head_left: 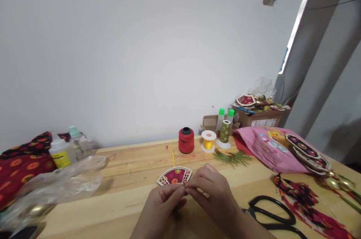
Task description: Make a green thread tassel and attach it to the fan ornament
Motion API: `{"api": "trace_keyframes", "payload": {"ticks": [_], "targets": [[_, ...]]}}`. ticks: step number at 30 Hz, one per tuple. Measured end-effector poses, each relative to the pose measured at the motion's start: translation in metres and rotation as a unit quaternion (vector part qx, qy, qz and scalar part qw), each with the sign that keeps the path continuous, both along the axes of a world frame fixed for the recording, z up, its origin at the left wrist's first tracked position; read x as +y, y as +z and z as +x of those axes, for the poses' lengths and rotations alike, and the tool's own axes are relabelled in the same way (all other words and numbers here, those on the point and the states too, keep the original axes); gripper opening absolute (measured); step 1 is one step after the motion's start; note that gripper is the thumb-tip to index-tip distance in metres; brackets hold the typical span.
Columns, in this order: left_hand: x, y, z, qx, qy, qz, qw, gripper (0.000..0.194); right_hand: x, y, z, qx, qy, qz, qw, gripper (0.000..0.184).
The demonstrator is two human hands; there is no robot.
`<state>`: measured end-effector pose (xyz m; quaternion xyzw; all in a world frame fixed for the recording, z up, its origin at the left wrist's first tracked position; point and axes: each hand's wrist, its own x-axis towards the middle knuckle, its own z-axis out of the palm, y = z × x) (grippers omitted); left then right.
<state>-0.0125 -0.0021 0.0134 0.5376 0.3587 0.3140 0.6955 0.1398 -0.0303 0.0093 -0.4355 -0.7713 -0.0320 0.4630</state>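
Observation:
A fan-shaped ornament (pixel 177 175) with a pale wooden frame and dark red patterned cloth lies on the table. A yellow cord (pixel 173 157) runs up from its top edge. My left hand (pixel 165 202) and my right hand (pixel 212 193) meet at its lower edge, thumbs and fingertips closed in a pinch. Whatever sits between the fingertips is too small to make out. Beyond my right hand lie green tassel threads (pixel 232 158) with red ties. The handles of black scissors (pixel 272 212) show to the right of my right wrist.
Behind the ornament stand a red thread cone (pixel 186 141), a yellow cord spool (pixel 208 143) and an olive thread spool (pixel 225 132). A pink bag (pixel 265 148) and cloth scraps (pixel 307 201) lie right. Glue bottle (pixel 60 151) and plastic bag (pixel 70 178) are left.

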Motion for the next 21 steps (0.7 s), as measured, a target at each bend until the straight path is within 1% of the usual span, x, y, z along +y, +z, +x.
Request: {"api": "trace_keyframes", "payload": {"ticks": [4,7,10,13,17,21], "targets": [[0.001,-0.001,-0.001,0.004,-0.021,-0.011,1.0,0.022,0.0,0.0,0.0,0.022,0.004,-0.013,1.0,0.012],[0.001,-0.002,-0.001,-0.004,-0.031,0.006,0.999,0.022,0.002,0.0,-0.001,0.046,0.017,-0.014,0.999,0.01],[-0.001,-0.001,0.0,-0.012,-0.026,0.014,0.999,0.022,0.003,-0.001,-0.002,0.078,0.029,-0.02,0.996,0.01],[-0.003,0.005,0.0,0.0,-0.011,0.012,1.0,0.022,0.004,-0.001,-0.002,0.113,0.041,-0.049,0.991,0.009],[-0.003,0.009,-0.003,0.031,-0.021,0.043,0.998,0.021,0.004,-0.002,0.0,0.144,0.063,-0.085,0.984,0.008],[-0.002,0.007,-0.006,0.05,-0.04,0.078,0.995,0.02,0.005,-0.001,0.002,0.164,0.09,-0.115,0.976,0.005]]}}
